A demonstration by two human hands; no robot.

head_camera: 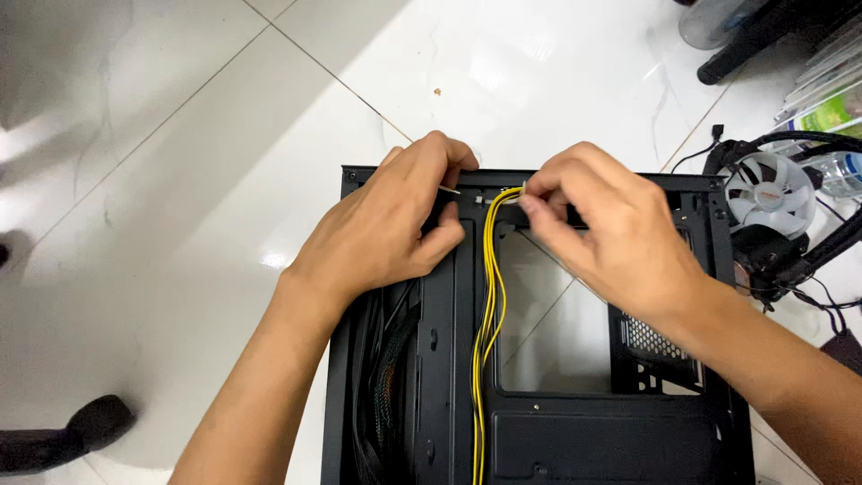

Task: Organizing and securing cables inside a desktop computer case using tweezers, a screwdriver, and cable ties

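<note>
White glossy floor tiles fill the background; a black computer case lies flat on them. At left, I see my left hand resting on the case's top edge, fingers curled narrow, pinching a thin pale tie whose tip points right. Between the hands, a bundle of yellow and black cables runs up the case's middle and bends right at the top rail. My right hand pinches that bundle's upper end, fingertips closed on it, just beside the tie. At far right, a white cooling fan lies on the floor among black cords.
</note>
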